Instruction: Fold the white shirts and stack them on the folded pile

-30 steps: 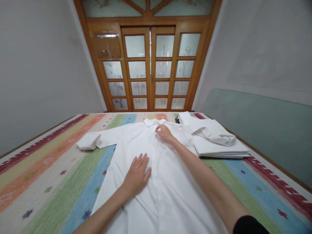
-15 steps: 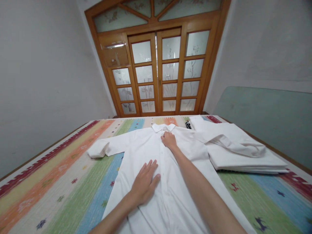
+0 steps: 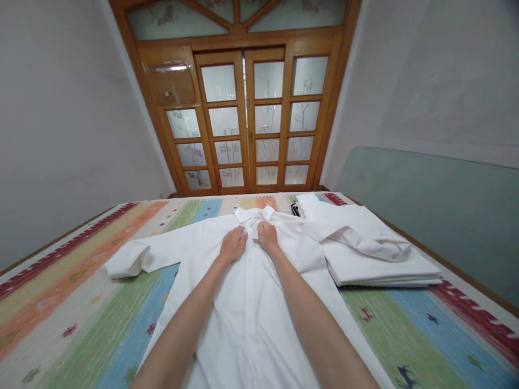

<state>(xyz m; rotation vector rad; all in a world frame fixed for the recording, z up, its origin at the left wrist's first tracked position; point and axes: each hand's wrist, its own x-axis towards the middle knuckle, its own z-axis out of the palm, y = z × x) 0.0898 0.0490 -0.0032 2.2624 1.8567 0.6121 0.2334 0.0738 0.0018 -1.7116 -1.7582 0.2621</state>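
Note:
A white shirt (image 3: 251, 302) lies spread front-up on a striped, many-coloured bed cover (image 3: 73, 292), its collar (image 3: 253, 214) at the far end. Both my hands rest side by side on the chest just below the collar. My left hand (image 3: 232, 245) has its fingers curled down onto the cloth at the button line. My right hand (image 3: 267, 236) is curled the same way, pinching the cloth right beside it. The shirt's left sleeve (image 3: 133, 258) stretches out to the left, its cuff folded over.
A stack of folded white garments (image 3: 377, 254) lies at the right, with the shirt's other sleeve draped over it. A small dark object (image 3: 295, 209) lies behind it. Wooden glass-paned doors (image 3: 247, 119) close off the far end; grey walls stand on both sides.
My left hand has left the shirt's middle, where it lay flat, and moved up next to my right hand below the collar. The right hand stayed near the collar.

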